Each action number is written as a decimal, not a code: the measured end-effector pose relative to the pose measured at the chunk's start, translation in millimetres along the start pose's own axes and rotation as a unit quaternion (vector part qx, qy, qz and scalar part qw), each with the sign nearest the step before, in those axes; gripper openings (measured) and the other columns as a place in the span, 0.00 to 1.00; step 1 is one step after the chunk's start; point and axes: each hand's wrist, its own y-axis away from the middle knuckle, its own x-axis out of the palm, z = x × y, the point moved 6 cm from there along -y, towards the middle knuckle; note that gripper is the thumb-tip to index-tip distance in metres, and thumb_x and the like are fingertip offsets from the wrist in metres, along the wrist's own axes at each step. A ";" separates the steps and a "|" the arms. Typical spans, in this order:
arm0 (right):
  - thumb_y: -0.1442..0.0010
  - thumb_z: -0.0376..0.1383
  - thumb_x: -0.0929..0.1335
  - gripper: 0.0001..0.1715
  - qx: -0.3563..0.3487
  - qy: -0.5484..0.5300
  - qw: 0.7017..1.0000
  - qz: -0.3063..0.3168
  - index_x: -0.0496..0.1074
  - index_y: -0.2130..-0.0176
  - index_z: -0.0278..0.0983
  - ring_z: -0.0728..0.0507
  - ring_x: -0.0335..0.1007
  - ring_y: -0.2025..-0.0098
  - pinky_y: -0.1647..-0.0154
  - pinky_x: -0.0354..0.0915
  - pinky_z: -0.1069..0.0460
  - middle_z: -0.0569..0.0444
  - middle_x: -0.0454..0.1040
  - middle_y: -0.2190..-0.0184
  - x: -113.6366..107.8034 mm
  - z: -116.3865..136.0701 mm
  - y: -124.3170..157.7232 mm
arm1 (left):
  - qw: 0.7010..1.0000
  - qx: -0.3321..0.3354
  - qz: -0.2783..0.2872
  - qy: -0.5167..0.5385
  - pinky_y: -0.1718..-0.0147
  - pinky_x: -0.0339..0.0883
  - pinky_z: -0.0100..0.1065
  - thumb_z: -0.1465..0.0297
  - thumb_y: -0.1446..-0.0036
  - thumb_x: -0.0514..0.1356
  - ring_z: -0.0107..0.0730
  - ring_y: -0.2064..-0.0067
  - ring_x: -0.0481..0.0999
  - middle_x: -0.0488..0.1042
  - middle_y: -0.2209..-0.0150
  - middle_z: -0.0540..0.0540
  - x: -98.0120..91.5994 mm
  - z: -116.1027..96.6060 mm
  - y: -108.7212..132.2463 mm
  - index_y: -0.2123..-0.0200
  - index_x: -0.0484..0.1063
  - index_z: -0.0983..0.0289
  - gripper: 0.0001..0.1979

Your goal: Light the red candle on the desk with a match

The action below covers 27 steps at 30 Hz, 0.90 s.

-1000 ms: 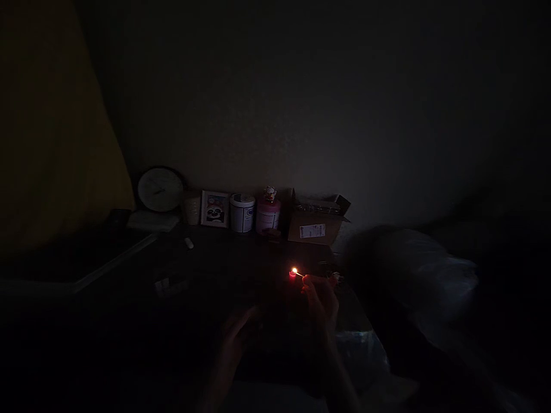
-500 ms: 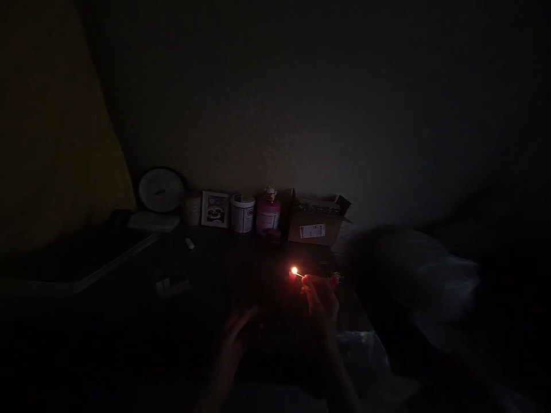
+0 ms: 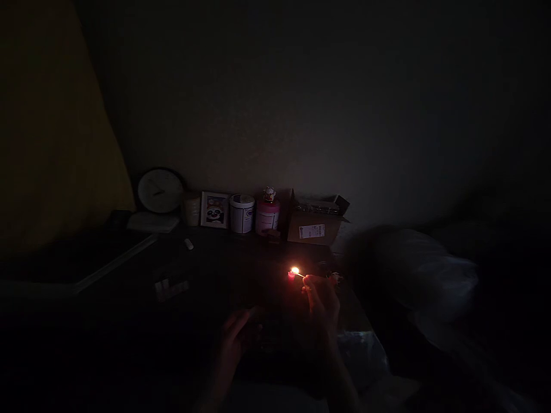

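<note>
In the head view my right hand [image 3: 321, 295] pinches a thin burning match [image 3: 300, 275] between thumb and fingers. The match's bright flame [image 3: 295, 270] is at the top of a small red candle [image 3: 291, 276] on the dark table [image 3: 232, 258]. Whether the candle's own wick burns is lost in the glare. Lower and to the left, my left hand [image 3: 235, 335] is held with curled fingers, apart from the candle. A dim, dark shape seems to be at its fingertips, but the darkness hides what it is.
Along the wall stand a round clock [image 3: 160, 190], a panda picture frame [image 3: 214, 210], a white tub [image 3: 242, 213], a pink-lidded tub [image 3: 267, 218] with a figurine, and an open cardboard box [image 3: 321, 229]. A pale plastic bag [image 3: 430, 269] bulges at the right.
The flame looks wider and brighter, and the red candle below it shows more clearly. My left hand's fingers have shifted slightly; my right hand has barely moved.
</note>
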 end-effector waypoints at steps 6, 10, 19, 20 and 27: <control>0.52 0.45 0.71 0.14 0.024 -0.033 0.999 0.009 0.74 0.70 0.37 0.46 0.70 0.72 0.72 0.67 0.51 0.53 0.76 0.72 -1.4 1.4 1.1 | 1.000 0.011 0.014 0.006 0.61 0.71 0.39 0.69 0.56 0.66 0.38 0.65 0.79 0.80 0.63 0.57 1.8 -1.2 2.7 0.69 0.75 0.63 0.09; 0.52 0.44 0.71 0.12 0.015 -0.039 0.999 -0.001 0.74 0.71 0.37 0.46 0.71 0.72 0.70 0.68 0.50 0.54 0.76 0.72 -9.9 12.0 -0.7 | 1.000 0.018 0.017 0.003 0.62 0.71 0.38 0.69 0.57 0.66 0.39 0.64 0.79 0.80 0.64 0.57 2.1 -2.4 3.3 0.70 0.75 0.64 0.08; 0.47 0.52 0.63 0.20 0.015 0.024 0.999 -0.037 0.72 0.68 0.40 0.48 0.66 0.74 0.74 0.64 0.52 0.56 0.71 0.75 -102.6 7.9 -52.9 | 1.000 -0.018 0.004 0.018 0.70 0.71 0.36 0.71 0.58 0.66 0.37 0.71 0.79 0.81 0.69 0.54 -1.4 3.3 -1.4 0.69 0.72 0.63 0.10; 0.47 0.53 0.61 0.22 0.021 0.037 0.998 -0.036 0.72 0.69 0.39 0.48 0.65 0.76 0.75 0.63 0.52 0.55 0.70 0.76 -114.1 0.1 -58.1 | 1.000 -0.021 0.007 0.019 0.70 0.71 0.36 0.71 0.58 0.66 0.37 0.71 0.79 0.81 0.69 0.54 -1.7 4.1 -1.9 0.70 0.72 0.63 0.09; 0.56 0.45 0.69 0.13 0.026 0.188 0.978 -0.082 0.74 0.73 0.38 0.39 0.70 0.69 0.71 0.63 0.48 0.48 0.76 0.74 -157.9 -43.7 -60.1 | 0.999 -0.013 0.039 -0.011 0.64 0.71 0.39 0.69 0.56 0.66 0.39 0.67 0.79 0.80 0.64 0.58 2.9 3.0 4.2 0.67 0.73 0.63 0.10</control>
